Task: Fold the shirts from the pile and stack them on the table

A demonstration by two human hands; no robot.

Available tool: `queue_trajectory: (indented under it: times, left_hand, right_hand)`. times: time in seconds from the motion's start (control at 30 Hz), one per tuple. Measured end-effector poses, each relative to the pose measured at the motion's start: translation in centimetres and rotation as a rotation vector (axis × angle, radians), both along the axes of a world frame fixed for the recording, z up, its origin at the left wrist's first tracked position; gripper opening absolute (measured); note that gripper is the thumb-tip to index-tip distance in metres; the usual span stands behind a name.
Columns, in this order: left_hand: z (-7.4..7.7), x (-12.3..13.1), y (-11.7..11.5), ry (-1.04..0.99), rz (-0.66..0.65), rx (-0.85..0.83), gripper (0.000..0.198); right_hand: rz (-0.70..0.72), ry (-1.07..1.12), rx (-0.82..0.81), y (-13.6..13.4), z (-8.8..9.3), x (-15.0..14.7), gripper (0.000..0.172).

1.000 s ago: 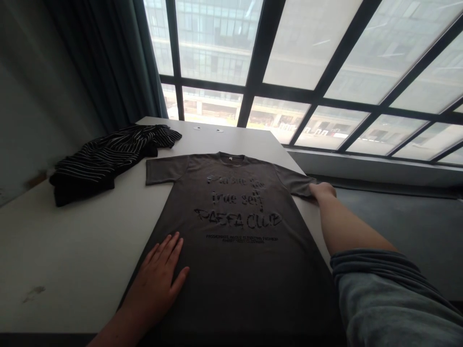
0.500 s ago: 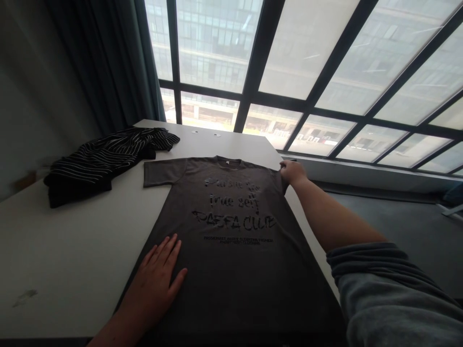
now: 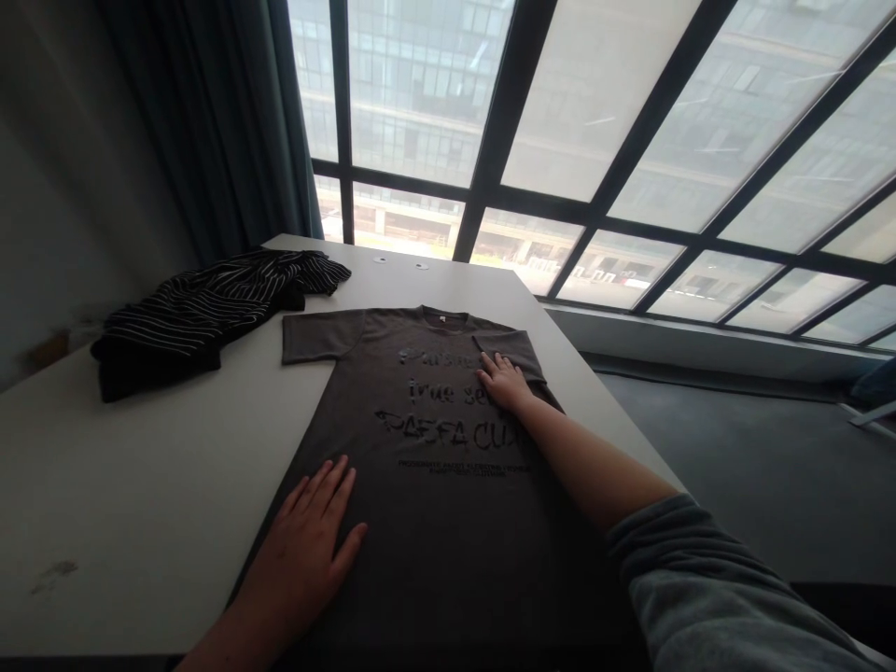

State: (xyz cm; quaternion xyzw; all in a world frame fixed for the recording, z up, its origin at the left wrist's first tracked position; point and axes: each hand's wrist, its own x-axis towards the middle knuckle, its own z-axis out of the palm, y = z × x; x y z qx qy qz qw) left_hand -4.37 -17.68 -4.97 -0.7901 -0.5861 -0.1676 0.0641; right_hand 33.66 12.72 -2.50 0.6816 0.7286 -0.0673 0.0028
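Observation:
A dark grey T-shirt [image 3: 427, 523] with black lettering lies spread on the white table [image 3: 140, 523], its collar toward the window. My left hand [image 3: 315, 532] rests flat on the shirt's left side, below the lettering, fingers stretched out. On the upper right of the chest, my right hand [image 3: 505, 381] lies with fingers extended and covers part of the lettering. The shirt's right sleeve now sits folded inward, beside that hand. The left sleeve stretches straight out over the table. Neither hand grips the cloth.
A heap of black, white-striped clothing [image 3: 203, 313] lies at the table's far left. Behind the table stand a dark curtain [image 3: 203, 121] and a large framed window [image 3: 483, 187]. Grey floor [image 3: 700, 448] shows past the table's right edge.
My right hand has let go of the right sleeve and moved left onto the chest. That sleeve, stretched toward the table edge before, is drawn inward. My left hand stays put.

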Motion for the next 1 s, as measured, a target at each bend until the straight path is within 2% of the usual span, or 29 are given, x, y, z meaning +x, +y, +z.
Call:
queue_trajectory:
  times: [0.1,0.27,0.37,0.53,0.67,0.83,1.0]
  left_hand:
    - [0.0,0.0,0.0,0.004,0.007,-0.002,0.063]
    - [-0.4,-0.1,0.1,-0.014,0.000,-0.005,0.064]
    - [-0.5,-0.1,0.1,-0.027,0.007,-0.007,0.064]
    - [-0.3,-0.1,0.1,0.011,0.013,-0.002,0.063]
    - [-0.2,-0.2,0.1,0.008,0.005,-0.006,0.064]
    - [-0.5,-0.3,0.4,0.025,0.007,0.000,0.063]
    - [-0.1,-0.2,0.2,0.087,0.020,-0.055,0.063]
  right_hand:
    - [0.012,0.090,0.069,0.3,-0.3,0.9,0.068]
    - [-0.010,0.122,0.178,1.7,0.6,3.0,0.074]
    - [-0.040,0.073,0.129,2.2,0.3,4.2,0.080]
    - [-0.051,0.031,0.040,2.0,-1.5,5.0,0.083]
    - [-0.041,0.036,0.045,1.8,-1.5,4.6,0.081]
    - [0.052,0.087,0.079,0.0,-0.8,4.5,0.080]
    - [0.270,0.170,0.086,-4.0,-1.6,5.7,0.082]
